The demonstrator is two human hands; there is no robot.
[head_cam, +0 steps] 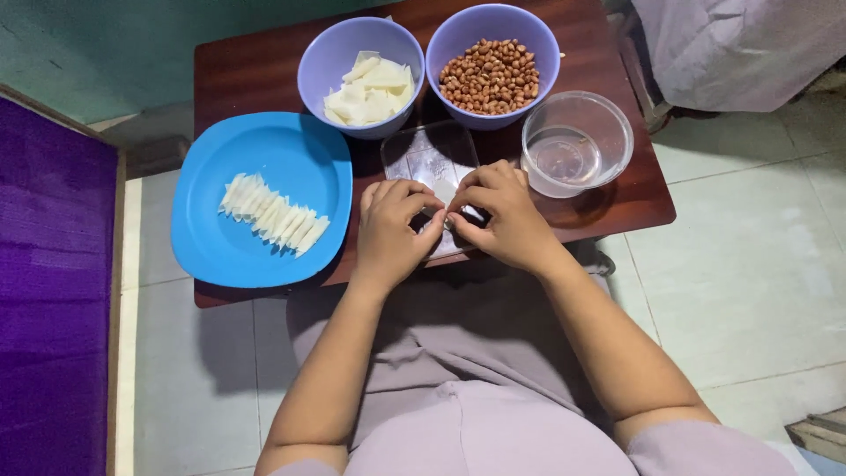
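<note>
Working over a clear flat board [423,159] on the dark wooden surface [256,66], the left hand [392,231] and the right hand [502,216] meet knuckle to knuckle at the board's near edge. Between them sits a small white wrapper piece [446,194], lying on the board; the fingers [414,196] of the left hand curl in and pinch it from one side, while the right hand's fingertips press in from the other, both nearly closed on it. How much of the piece is folded or what it encloses cannot be told, since the hands cover most of it. Behind the board, just to its left, stands a lilac bowl [330,62] holding a loose stack of cut white wrapper squares [370,92]. Behind the board to its right stands a second lilac bowl [458,40] filled with brown peanuts [489,78]. Right of the board, just beside it, is a clear glass bowl [617,132] with a little water in the bottom. Left of the board lies a bright blue plate [220,247], hanging partly over the surface's near edge, and on it a row of rolled white pieces [273,216] lies side by side in a slanting line. In front of the board, the person's lap in pale mauve cloth fills the view, above a tiled floor [749,282].
</note>
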